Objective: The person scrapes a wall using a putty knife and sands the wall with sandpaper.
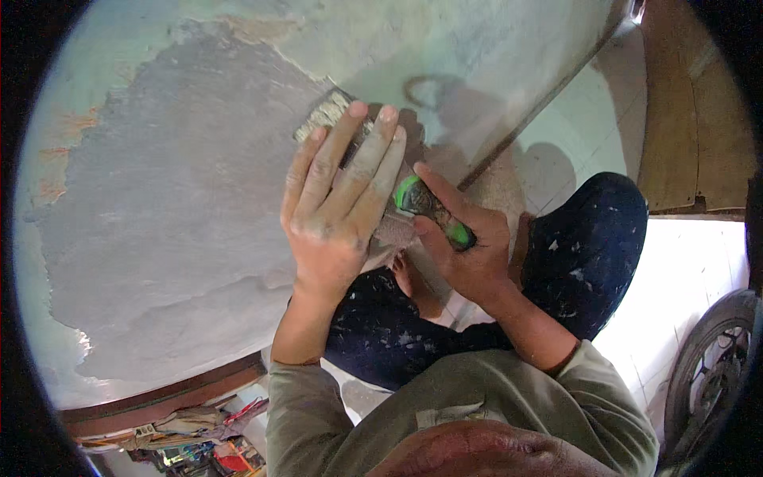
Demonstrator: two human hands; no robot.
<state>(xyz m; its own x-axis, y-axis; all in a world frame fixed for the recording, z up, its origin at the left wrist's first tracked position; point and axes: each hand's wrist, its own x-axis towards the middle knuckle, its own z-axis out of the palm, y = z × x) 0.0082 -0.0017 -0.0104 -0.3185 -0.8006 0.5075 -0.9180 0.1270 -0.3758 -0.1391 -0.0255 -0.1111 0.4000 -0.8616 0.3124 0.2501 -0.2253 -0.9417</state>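
My right hand [477,250] grips the green-and-black handle [438,211] of what looks like a putty knife or scraper, with thumb and index finger along its sides. My left hand [340,191] lies flat over the front of the tool, palm down, fingers extended and slightly apart. Past its fingertips shows a dark blade edge [328,113] with crumbly whitish material on it. It rests at the border of a grey plaster patch [179,167] on the pale green wall [369,36]. My left hand hides where handle and blade join. Whitish dust marks the left fingers.
My paint-spotted dark trouser knees [584,256] are bent close to the wall. A dark strip [524,122] runs along the wall's base. Wooden panels [670,119] stand at the right, above a wheel with a tyre [709,375]. Cluttered items [202,441] lie at lower left.
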